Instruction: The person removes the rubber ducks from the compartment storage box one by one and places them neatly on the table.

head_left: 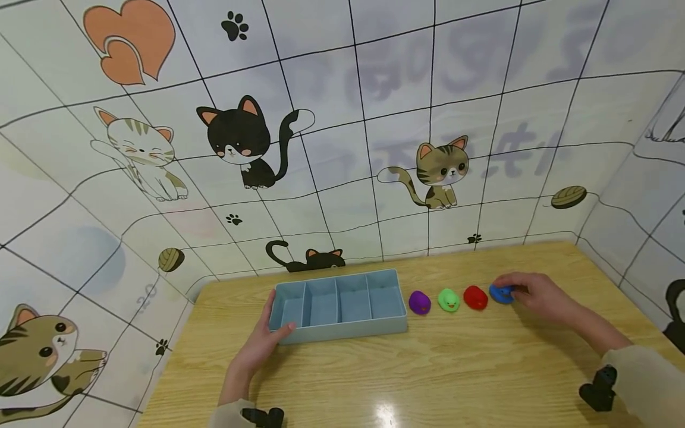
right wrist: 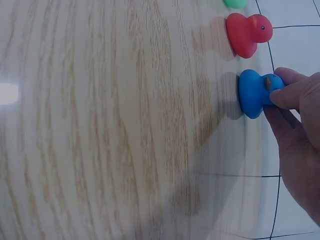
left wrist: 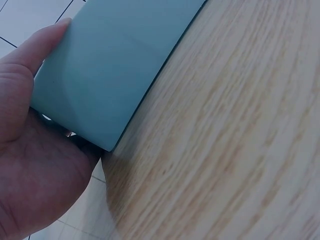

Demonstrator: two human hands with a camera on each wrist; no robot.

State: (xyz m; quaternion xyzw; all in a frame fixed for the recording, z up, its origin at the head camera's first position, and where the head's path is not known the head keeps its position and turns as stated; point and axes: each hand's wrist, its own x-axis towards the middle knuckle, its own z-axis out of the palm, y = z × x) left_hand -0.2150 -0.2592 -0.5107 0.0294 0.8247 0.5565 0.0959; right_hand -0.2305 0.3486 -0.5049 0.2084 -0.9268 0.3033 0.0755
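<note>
My left hand [head_left: 259, 345] grips the left end of a pale blue tray [head_left: 342, 331] with four side-by-side compartments, thumb over the front wall and fingers along the end. In the left wrist view the tray's plain wall [left wrist: 115, 65] fills the palm side. At the right, my right hand [head_left: 543, 295] pinches a blue rubber duck [right wrist: 251, 94] by its head, thumb and fingers around it. Left of that stand a red duck [head_left: 475, 298], a green duck [head_left: 448, 300] and a purple duck [head_left: 420, 302] in a row beside the tray.
The wooden table [head_left: 428, 380] runs back to a wall [head_left: 332, 220] covered in a cat-print sheet, which also rises along both sides. Small black devices [head_left: 599, 389] are strapped at both wrists over light sleeves.
</note>
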